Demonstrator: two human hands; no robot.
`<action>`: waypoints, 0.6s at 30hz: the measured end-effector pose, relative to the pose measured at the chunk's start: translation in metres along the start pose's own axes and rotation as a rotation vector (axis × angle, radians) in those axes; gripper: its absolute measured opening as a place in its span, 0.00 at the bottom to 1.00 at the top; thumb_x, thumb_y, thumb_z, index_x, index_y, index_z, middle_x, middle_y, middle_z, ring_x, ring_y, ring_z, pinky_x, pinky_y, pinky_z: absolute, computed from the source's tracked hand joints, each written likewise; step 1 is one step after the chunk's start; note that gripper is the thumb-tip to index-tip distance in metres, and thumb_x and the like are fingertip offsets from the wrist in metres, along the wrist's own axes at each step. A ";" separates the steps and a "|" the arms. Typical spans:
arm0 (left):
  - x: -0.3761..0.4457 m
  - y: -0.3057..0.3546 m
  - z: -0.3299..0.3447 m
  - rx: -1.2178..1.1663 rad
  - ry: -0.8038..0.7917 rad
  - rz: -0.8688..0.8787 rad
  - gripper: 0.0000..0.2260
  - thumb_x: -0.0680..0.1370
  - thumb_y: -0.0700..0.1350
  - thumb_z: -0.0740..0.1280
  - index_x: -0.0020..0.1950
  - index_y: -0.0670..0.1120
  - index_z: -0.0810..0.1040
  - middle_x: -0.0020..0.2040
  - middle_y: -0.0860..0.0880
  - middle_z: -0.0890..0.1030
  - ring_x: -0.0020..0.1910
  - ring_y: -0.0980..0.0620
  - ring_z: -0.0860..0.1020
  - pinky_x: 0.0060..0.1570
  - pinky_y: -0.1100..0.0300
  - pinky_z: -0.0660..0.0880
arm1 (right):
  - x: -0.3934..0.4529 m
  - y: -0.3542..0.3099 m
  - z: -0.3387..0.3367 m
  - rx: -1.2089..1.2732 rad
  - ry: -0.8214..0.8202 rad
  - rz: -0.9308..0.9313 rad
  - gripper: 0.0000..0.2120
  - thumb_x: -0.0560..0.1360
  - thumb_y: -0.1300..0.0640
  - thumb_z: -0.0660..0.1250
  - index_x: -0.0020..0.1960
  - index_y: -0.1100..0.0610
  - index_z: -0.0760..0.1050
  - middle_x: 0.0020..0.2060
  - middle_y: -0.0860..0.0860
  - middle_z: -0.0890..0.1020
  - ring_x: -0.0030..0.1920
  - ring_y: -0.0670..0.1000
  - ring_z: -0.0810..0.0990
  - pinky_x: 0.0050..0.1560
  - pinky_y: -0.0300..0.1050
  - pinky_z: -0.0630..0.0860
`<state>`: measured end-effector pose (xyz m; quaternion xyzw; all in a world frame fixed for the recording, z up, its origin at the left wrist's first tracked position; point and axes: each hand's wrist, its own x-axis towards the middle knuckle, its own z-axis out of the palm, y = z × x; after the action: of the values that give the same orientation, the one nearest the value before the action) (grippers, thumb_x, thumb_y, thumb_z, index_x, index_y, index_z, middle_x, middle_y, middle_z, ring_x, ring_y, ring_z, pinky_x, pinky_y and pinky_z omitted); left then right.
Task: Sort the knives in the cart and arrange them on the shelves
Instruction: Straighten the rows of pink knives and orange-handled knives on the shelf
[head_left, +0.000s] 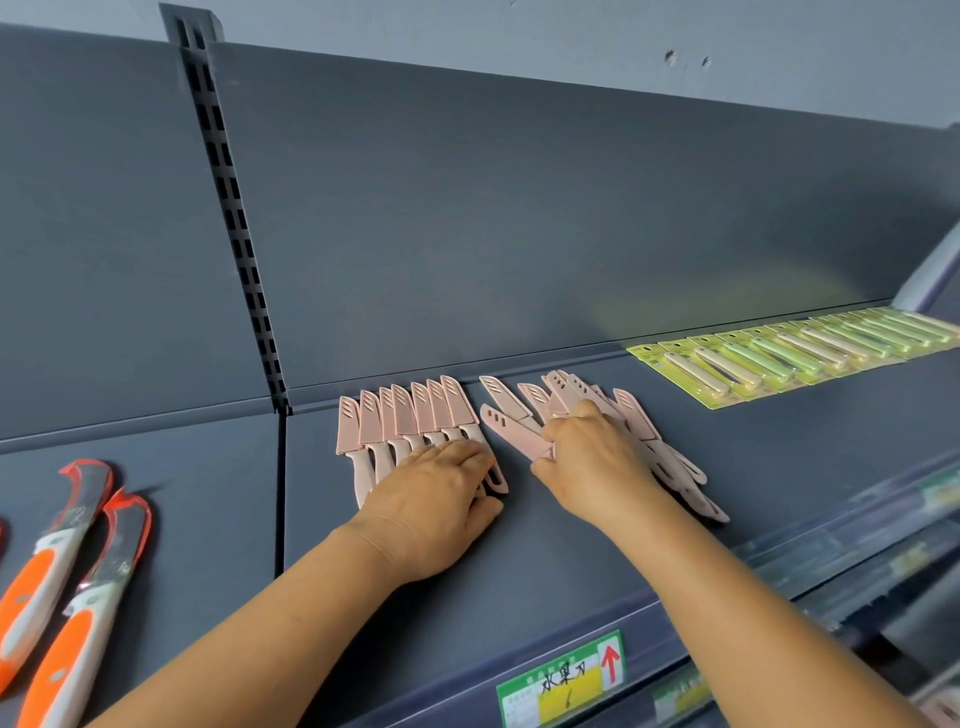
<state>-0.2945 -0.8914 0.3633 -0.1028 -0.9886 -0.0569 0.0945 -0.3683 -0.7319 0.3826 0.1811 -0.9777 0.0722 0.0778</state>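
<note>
Your left hand (441, 499) presses flat on the neat row of pink sheathed knives (410, 421) on the shelf (597, 545), while your right hand (587, 457) rests, fingers spread, on the loose pile (644, 431). Sliding that pile sideways could knock the row askew or push knives off the shelf's front edge.

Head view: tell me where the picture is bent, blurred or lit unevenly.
Head view: wide-angle bending curves the shelf's front edge and slotted upright; lower right corner and shelf label are soft; pale yellow-green glow on the back panel above the carded green and cream knives; pink sheathed knives and both hands stay sharp, with soft shadows.
</note>
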 end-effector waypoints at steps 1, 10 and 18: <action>0.000 0.000 0.000 -0.003 -0.001 -0.001 0.22 0.80 0.56 0.55 0.73 0.51 0.64 0.74 0.53 0.63 0.69 0.50 0.65 0.66 0.63 0.53 | -0.001 0.000 0.001 -0.015 0.009 -0.022 0.18 0.76 0.46 0.63 0.62 0.53 0.75 0.59 0.54 0.71 0.57 0.56 0.71 0.53 0.46 0.70; 0.000 0.000 0.001 -0.007 0.010 -0.002 0.23 0.80 0.56 0.55 0.73 0.50 0.63 0.74 0.53 0.63 0.69 0.51 0.65 0.66 0.63 0.53 | -0.002 -0.010 -0.003 -0.229 0.010 -0.122 0.15 0.74 0.62 0.62 0.60 0.55 0.74 0.57 0.52 0.74 0.60 0.55 0.68 0.54 0.46 0.70; 0.001 -0.001 0.001 -0.006 0.007 0.021 0.23 0.80 0.56 0.55 0.73 0.49 0.64 0.73 0.53 0.64 0.69 0.51 0.65 0.68 0.62 0.54 | 0.012 -0.025 -0.006 -0.323 -0.065 -0.085 0.18 0.72 0.67 0.65 0.61 0.58 0.73 0.57 0.56 0.76 0.60 0.57 0.72 0.52 0.46 0.73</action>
<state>-0.2959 -0.8917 0.3624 -0.1129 -0.9869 -0.0591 0.0985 -0.3696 -0.7585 0.3930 0.2097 -0.9701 -0.0951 0.0772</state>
